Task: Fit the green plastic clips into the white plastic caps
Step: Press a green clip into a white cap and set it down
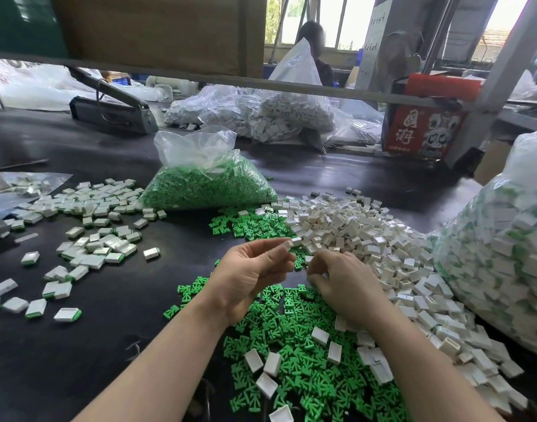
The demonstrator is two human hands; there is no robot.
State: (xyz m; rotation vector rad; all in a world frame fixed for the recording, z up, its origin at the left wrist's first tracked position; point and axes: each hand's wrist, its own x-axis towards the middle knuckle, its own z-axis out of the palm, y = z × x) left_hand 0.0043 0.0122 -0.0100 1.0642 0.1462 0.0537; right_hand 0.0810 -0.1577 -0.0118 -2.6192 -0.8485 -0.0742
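1. The left hand (249, 274) is raised above the dark counter (115, 330), palm turned inward, with its fingertips pinching a small white cap (288, 244) at the edge of the white heap.
2. The right hand (340, 284) hovers just beside it, fingers curled down over the parts; whether it has hold of anything I cannot tell (the fingertips are hidden).
3. Loose green clips (291, 345) lie spread under and in front of both forearms, with a few white caps scattered on top of them.
4. A big pile of empty white caps (367, 239) sits to the right of the hands, touching the green spread.
5. Assembled pieces (93, 239), white with a green edge, are strewn over the left part of the counter.
6. A clear bag of green clips (206, 184) stands behind the hands.
7. A large clear bag of finished pieces (504, 254) leans at the right edge.
8. More bags of white parts (261, 117) rest farther back.
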